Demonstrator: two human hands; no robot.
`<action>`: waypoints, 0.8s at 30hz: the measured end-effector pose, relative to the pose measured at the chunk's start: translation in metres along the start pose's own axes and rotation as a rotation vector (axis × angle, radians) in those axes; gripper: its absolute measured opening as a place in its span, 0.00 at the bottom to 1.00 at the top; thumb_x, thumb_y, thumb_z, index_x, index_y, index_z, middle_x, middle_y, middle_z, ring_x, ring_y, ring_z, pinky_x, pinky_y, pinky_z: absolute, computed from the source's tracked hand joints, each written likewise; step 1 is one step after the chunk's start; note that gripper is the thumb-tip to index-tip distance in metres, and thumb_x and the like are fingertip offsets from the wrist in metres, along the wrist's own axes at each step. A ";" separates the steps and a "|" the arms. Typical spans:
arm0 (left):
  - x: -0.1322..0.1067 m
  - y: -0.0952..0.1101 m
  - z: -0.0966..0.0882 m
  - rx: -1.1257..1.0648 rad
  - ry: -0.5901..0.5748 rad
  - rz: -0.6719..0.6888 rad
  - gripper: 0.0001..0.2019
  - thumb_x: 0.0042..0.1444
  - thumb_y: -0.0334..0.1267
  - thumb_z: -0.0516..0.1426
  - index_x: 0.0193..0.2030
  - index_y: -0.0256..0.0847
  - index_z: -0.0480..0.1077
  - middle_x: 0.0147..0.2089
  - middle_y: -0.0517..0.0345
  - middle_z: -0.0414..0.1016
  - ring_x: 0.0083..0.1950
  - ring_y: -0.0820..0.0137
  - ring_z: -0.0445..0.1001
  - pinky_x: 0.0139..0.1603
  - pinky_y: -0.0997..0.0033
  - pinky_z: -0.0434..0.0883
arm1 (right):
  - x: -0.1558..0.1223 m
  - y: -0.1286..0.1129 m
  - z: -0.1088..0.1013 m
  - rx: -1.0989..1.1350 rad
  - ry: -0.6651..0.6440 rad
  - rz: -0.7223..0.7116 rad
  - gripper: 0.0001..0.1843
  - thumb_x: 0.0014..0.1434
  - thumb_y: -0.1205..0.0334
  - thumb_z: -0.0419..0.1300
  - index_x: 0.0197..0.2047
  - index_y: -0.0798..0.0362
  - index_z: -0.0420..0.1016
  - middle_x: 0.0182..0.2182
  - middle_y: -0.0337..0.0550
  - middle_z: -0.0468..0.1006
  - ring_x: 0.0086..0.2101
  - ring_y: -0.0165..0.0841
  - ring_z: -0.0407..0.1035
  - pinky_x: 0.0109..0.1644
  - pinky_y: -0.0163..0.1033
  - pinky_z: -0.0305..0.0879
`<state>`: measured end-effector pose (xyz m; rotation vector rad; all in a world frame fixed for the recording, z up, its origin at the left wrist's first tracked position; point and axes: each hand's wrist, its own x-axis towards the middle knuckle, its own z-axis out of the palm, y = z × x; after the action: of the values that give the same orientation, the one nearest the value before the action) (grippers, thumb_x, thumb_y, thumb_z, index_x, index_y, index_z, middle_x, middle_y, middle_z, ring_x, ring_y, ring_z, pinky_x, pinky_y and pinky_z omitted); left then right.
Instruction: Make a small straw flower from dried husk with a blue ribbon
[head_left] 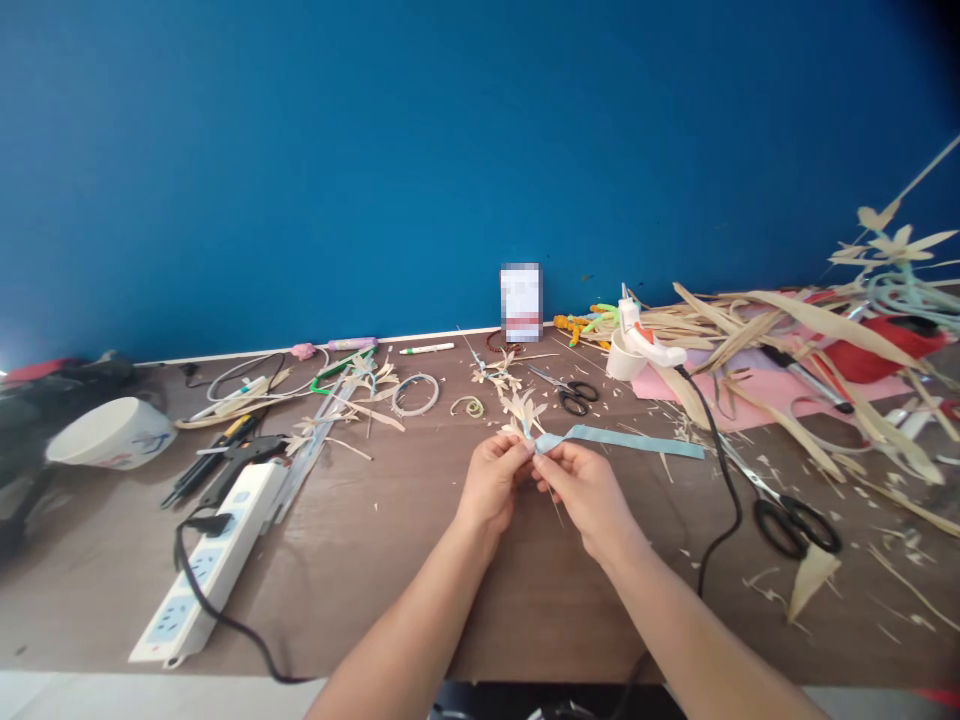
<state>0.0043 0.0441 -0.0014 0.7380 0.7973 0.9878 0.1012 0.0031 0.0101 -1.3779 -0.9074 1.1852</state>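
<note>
My left hand (491, 478) pinches the stem of a pale husk flower (523, 408) just under its petals. Close beside it, my right hand (581, 487) grips a light blue ribbon (637, 438) between thumb and fingers, where it meets the stem. From there the ribbon's loose end stretches out to the right above the table. Part of the thin stem shows below the hands; the fingers hide the spot where ribbon and stem join.
A power strip (214, 575), a black glue gun (238, 465) and a white bowl (112, 435) are on the left. Small scissors (576, 395) lie beyond my hands. To the right are large scissors (795, 522), a white glue gun (651, 342) with its cord, and piled husks (806, 320).
</note>
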 end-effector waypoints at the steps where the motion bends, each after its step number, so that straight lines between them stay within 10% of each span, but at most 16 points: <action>1: 0.000 0.000 0.000 0.000 -0.005 0.001 0.11 0.38 0.37 0.62 0.21 0.34 0.64 0.18 0.64 0.64 0.19 0.79 0.62 0.22 0.77 0.63 | 0.000 -0.001 0.001 0.053 0.017 0.025 0.08 0.48 0.59 0.58 0.25 0.56 0.70 0.20 0.38 0.72 0.22 0.27 0.65 0.23 0.31 0.59; 24: -0.001 0.000 -0.001 0.005 -0.128 -0.071 0.08 0.40 0.36 0.62 0.26 0.33 0.70 0.21 0.59 0.69 0.23 0.75 0.68 0.29 0.72 0.67 | 0.002 -0.001 -0.005 0.426 -0.003 0.193 0.13 0.40 0.60 0.63 0.17 0.56 0.63 0.14 0.33 0.66 0.15 0.21 0.56 0.17 0.28 0.45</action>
<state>0.0028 0.0435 -0.0015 0.7644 0.7096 0.8667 0.1062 0.0043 0.0105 -1.1309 -0.4903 1.4309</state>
